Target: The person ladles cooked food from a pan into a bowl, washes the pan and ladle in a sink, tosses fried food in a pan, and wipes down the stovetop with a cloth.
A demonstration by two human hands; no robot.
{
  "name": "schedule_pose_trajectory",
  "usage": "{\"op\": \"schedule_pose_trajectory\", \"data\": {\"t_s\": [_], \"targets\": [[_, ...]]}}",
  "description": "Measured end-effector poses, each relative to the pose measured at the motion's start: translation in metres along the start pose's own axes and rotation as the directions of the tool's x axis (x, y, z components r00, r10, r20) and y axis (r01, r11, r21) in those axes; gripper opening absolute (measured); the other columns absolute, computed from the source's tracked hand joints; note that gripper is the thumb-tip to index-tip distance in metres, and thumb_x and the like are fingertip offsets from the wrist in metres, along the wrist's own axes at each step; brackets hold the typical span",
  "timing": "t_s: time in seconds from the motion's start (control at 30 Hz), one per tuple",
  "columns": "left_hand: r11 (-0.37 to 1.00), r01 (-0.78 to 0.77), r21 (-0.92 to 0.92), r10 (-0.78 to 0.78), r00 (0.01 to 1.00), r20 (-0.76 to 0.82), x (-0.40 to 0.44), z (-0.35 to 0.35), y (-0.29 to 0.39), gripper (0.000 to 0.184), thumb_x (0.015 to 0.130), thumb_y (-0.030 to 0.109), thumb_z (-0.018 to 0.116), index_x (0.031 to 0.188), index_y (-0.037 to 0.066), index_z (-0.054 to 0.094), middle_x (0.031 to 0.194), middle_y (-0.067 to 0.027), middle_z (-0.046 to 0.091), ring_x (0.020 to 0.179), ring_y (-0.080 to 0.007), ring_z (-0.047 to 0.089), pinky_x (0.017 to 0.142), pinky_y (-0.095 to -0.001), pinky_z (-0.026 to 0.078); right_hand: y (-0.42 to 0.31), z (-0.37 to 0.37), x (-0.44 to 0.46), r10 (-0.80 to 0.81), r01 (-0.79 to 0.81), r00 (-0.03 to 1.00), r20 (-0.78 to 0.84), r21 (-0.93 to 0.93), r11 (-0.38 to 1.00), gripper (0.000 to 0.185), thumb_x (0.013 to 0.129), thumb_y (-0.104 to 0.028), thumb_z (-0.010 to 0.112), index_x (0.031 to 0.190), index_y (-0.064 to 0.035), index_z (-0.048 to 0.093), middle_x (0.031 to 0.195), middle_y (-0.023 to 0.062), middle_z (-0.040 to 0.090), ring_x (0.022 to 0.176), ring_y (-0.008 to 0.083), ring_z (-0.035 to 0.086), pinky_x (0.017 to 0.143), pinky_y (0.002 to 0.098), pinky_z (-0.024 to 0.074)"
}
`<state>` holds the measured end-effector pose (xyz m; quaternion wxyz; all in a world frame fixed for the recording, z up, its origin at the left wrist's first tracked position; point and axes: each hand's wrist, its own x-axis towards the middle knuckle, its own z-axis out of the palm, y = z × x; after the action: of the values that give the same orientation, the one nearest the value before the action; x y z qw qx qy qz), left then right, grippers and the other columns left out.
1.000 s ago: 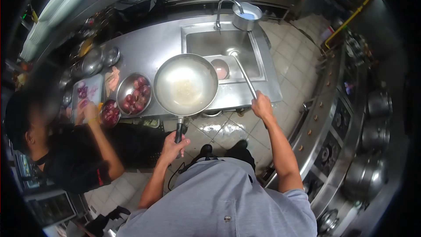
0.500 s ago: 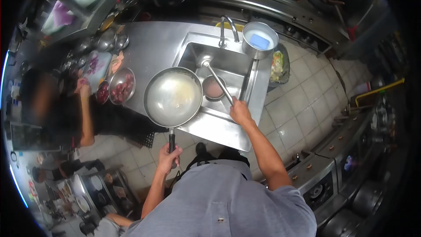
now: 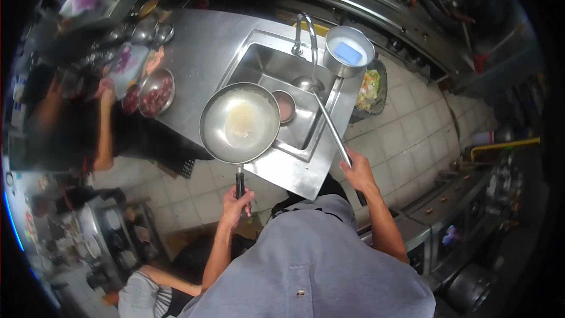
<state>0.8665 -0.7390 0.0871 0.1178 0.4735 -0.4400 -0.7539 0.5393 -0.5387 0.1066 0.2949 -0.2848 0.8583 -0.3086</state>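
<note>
In the view from your head, your left hand [image 3: 237, 205] is wrapped tight around the black handle of the pan [image 3: 260, 135]. The pan is over the near edge of the metal counter [image 3: 194, 41] and one corner of the sink [image 3: 262, 60]. I can't tell if its bottom touches the metal. There is a wet, yellowish patch in the middle, so it seems best to hold the pan flat. Tip it, and that might run to the rim.

Your right hand [image 3: 357, 172] is closed around the long handle of the ladle [image 3: 332, 126], near its dark end. The ladle's round end is over the sink, under the tap [image 3: 298, 32]. Water may be coming down, but it is hard to be sure. Go gently there, because a long handle can wobble, and the pot [image 3: 346, 70] with the blue block [image 3: 348, 53] is close by.

A small bowl [image 3: 293, 108] with something pink is in the sink, just beside the pan, so try not to bump it. Another person's hand [image 3: 106, 89] is near the onions [image 3: 156, 98], well away from you.
</note>
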Motion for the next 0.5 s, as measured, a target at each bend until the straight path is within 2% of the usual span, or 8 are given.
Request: {"op": "schedule_pose_trajectory", "data": {"t_s": [0.13,0.2,0.33,0.47,0.5], "targets": [[1.000,-0.012,-0.020,0.011,0.998,-0.058,-0.002,0.013,-0.011,0.022,0.087,0.011,0.075,0.094,0.006,0.054,0.066,-0.0006,0.055,0.046,-0.0095,0.051,0.040,-0.0253,0.044,0.009,-0.043,-0.027,-0.067,0.083,0.992,0.109,-0.145,0.986,0.036,0.085,-0.008,0.064,0.120,0.0001,0.061,0.094,0.0281,0.066,0.092,0.0471,0.063,0.080,0.0490,0.0501],[0.998,-0.013,-0.057,0.008,0.997,-0.080,-0.001,0.020,-0.015,0.023,0.086,0.011,0.075,0.093,0.006,0.054,0.068,-0.0007,0.056,0.045,-0.0091,0.051,0.040,-0.0250,0.044,0.015,-0.068,-0.030,-0.313,0.315,0.949,0.043,-0.198,0.928,0.040,0.085,-0.001,0.063,0.124,-0.0012,0.060,0.098,0.0266,0.065,0.091,0.0462,0.062,0.078,0.0477,0.0504],[1.000,0.009,-0.013,-0.011,0.987,-0.159,0.004,0.037,-0.009,0.027,0.085,0.011,0.077,0.091,0.006,0.051,0.066,0.0004,0.052,0.046,-0.0091,0.051,0.041,-0.0256,0.043,-0.024,-0.143,-0.021,-0.287,0.345,0.934,0.215,-0.325,0.880,0.041,0.084,0.003,0.062,0.125,-0.0018,0.060,0.103,0.0244,0.065,0.092,0.0450,0.062,0.077,0.0467,0.0507],[1.000,0.027,0.010,-0.024,0.972,-0.232,0.005,0.072,0.002,0.029,0.084,0.013,0.078,0.091,0.005,0.051,0.065,0.0003,0.053,0.046,-0.0088,0.051,0.041,-0.0253,0.043,-0.041,-0.225,-0.003,-0.330,0.378,0.925,0.186,-0.389,0.840,0.045,0.083,0.005,0.062,0.128,-0.0010,0.059,0.099,0.0222,0.065,0.088,0.0443,0.063,0.075,0.0438,0.0508],[0.999,0.040,0.005,-0.037,0.968,-0.248,0.005,0.086,0.003,0.030,0.083,0.014,0.079,0.091,0.005,0.052,0.065,-0.0002,0.053,0.046,-0.0089,0.051,0.041,-0.0252,0.043,-0.039,-0.245,0.002,-0.346,0.408,0.912,0.221,-0.382,0.830,0.045,0.083,0.005,0.062,0.128,-0.0010,0.059,0.099,0.0222,0.065,0.088,0.0443,0.063,0.075,0.0438,0.0508]]}}
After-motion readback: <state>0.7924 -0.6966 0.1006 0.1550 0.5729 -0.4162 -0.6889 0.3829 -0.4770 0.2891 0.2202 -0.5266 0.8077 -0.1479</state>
